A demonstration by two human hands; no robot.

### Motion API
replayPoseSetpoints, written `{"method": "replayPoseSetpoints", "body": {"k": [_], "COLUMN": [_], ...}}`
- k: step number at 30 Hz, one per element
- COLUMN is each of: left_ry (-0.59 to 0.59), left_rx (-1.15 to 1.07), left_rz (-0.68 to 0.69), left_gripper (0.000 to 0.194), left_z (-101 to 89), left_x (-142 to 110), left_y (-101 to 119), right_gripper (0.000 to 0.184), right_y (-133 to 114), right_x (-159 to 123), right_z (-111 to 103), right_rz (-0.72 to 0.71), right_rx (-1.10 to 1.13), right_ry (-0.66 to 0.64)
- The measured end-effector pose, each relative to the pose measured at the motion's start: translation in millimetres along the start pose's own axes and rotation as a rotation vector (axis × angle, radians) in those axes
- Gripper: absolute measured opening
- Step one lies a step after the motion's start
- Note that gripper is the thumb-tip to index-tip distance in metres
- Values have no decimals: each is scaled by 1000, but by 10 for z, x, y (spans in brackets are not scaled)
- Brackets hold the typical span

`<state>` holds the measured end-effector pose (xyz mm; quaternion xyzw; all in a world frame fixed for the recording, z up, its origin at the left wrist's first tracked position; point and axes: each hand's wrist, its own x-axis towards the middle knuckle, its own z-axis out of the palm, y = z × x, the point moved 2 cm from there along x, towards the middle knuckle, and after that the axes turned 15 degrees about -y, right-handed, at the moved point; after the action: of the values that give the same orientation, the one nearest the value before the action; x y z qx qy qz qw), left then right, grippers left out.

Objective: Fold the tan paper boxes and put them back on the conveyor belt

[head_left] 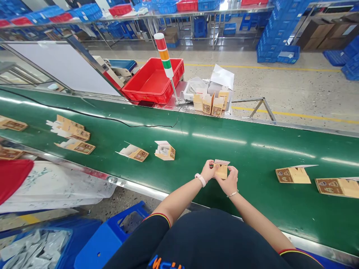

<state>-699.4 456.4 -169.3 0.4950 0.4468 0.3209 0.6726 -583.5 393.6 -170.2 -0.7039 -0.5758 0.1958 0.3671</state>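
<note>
Just above the near part of the green conveyor belt (pixel 196 149), both my hands grip a small tan carton (pixel 222 172) with its flap up at the far side. My left hand (pixel 208 172) closes on the carton's left side, a pale band on the wrist. On the opposite side, my right hand (pixel 229 181) has its fingers and thumb around the right edge. What lies inside the carton is hidden. To the left stands an open carton (pixel 165 151) with something whitish inside, and another open carton (pixel 135 152) lies beyond it.
More open cartons lie on the belt, one carton (pixel 293 175) to the right and a cluster (pixel 71 130) far left. Across the belt are a red bin (pixel 146 80), a signal light (pixel 164 56) and standing cartons (pixel 209 103). A blue stool (pixel 103 239) is at lower left.
</note>
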Motion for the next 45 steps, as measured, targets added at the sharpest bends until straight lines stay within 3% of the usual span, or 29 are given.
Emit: {"method": "replayPoseSetpoints", "body": {"k": [2, 4, 6, 9, 11, 13, 15, 17, 19, 22, 24, 27, 32, 35, 38, 40, 45], "left_ry": [99, 293, 550, 908, 978, 867, 719, 611, 490, 284, 174, 23, -151, -253, -407, -423, -97], "left_rx": [42, 144, 259, 340, 325, 283, 254, 252, 283, 418, 566, 803, 1001, 1023, 934, 799, 396], "left_rz": [72, 194, 293, 273, 216, 195, 211, 255, 343, 466, 488, 478, 385, 400, 494, 528, 412], "left_gripper": [32, 35, 45, 79, 96, 91, 75, 64, 67, 67, 50, 22, 28, 30, 26, 24, 25], "left_z": [-102, -342, -699, -1322, -1648, -1779, -1672, -1385, -1036, -678, -623, -683, -720, -671, -579, -489, -214], "left_x": [-134, -319, -502, -642, -596, -465, -337, -278, -298, -414, -486, -537, -527, -477, -390, -325, -219], "left_y": [-7, -33, -61, -39, 44, 142, 196, 178, 109, -13, -70, -107, -82, 8, 103, 138, 150], "right_gripper": [54, 43, 34, 29, 29, 35, 44, 49, 51, 51, 48, 40, 28, 28, 19, 23, 38], "right_y": [-92, -96, 12, 295, 417, 382, 194, -55, -241, -274, -199, -149, -284, -282, -155, -52, 82], "right_x": [-58, -18, 130, 431, 554, 559, 470, 333, 209, 152, 189, 262, 329, 339, 355, 361, 277], "right_z": [-52, -147, -324, -689, -871, -882, -686, -348, -16, 240, 251, 188, 105, 27, -71, -122, -153], "right_rz": [-73, -98, -83, 37, 108, 84, -78, -320, -528, -624, -613, -677, -775, -839, -837, -754, -327], "right_rx": [-201, -319, -395, -471, -509, -532, -501, -407, -308, -232, -221, -220, -255, -289, -270, -185, 145], "right_ry": [-5, 31, 100, 244, 342, 369, 239, -5, -218, -312, -308, -353, -383, -397, -419, -409, -186]}}
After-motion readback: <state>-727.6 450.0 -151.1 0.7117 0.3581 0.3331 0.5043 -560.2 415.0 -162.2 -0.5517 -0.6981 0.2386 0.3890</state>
